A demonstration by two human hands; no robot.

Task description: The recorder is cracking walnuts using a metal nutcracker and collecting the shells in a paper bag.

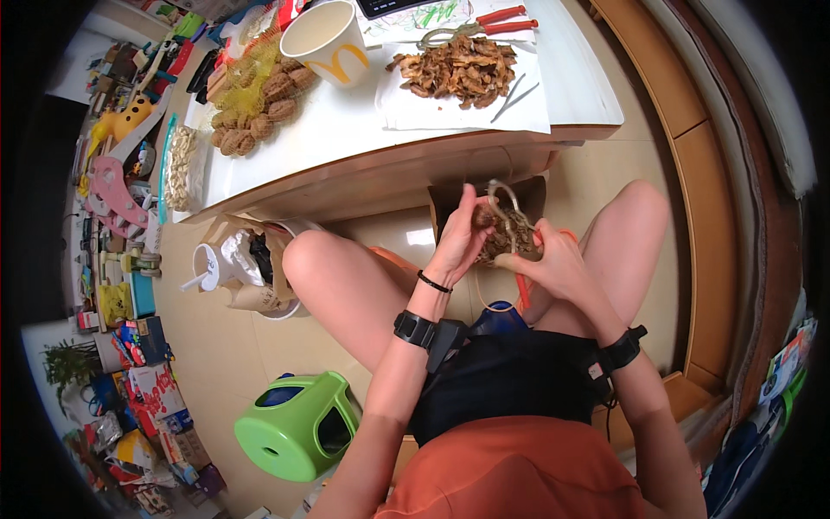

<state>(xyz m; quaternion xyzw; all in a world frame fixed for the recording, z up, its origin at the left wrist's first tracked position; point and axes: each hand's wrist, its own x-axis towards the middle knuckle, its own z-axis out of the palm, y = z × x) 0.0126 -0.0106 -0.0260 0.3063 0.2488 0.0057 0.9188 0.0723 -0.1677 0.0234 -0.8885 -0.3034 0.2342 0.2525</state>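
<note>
- The left hand has its grip pinched on a brown walnut, thumb raised along one side and fingers curled behind it.
- The right hand has its grip wrapped about the red-handled pliers, whose handles look parted rather than squeezed together.
- The walnut sits just beside the looped metal end of the pliers, below the near edge of the white bench and between the person's knees; whether it touches the metal, I cannot tell (the fingers hide the spot).
- Beneath both hands stands a dark box.
- The step in hand looks like cracking: one hand offers the nut, the other works the tool.
- The next move, as I judge it, calls for seating the walnut well inside the loop, drawing the left fingertips clear of the metal, then a firm, measured squeeze with the right hand, over the box so loose shell drops in.
- On the bench lie more walnuts, partly under yellow netting, beside a white paper tub.
- To the right, broken brown pieces are heaped on white paper, with tweezers next to them and a second pair of pliers behind.
</note>
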